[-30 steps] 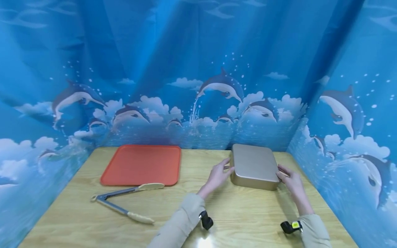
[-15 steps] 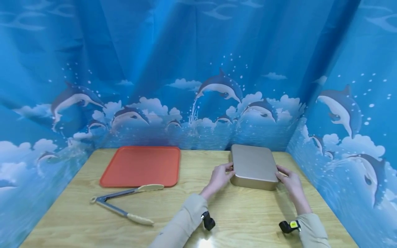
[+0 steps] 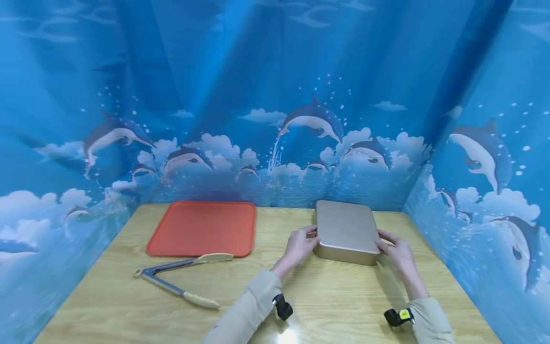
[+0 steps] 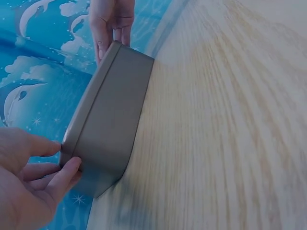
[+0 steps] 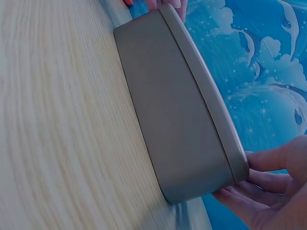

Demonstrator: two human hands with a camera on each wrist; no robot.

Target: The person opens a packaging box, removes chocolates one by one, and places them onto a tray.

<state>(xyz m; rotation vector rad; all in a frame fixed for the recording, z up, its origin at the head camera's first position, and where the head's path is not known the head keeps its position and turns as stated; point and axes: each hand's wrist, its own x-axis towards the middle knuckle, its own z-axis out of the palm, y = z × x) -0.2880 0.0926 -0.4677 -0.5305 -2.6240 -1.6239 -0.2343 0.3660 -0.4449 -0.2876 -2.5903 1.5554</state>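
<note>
An orange tray point(image 3: 202, 228) lies on the counter point(image 3: 335, 301), tongs point(image 3: 180, 277) just before it; dolphin curtain point(image 3: 275, 95) behind.

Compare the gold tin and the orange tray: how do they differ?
The tin is gold metal and deep, with tall side walls; the tray is orange and nearly flat. The tin is gripped at its ends by the left hand and right hand; the tray lies untouched, with tongs in front of it. The tin looks smaller in outline. Both are rounded rectangles on the table.
</note>
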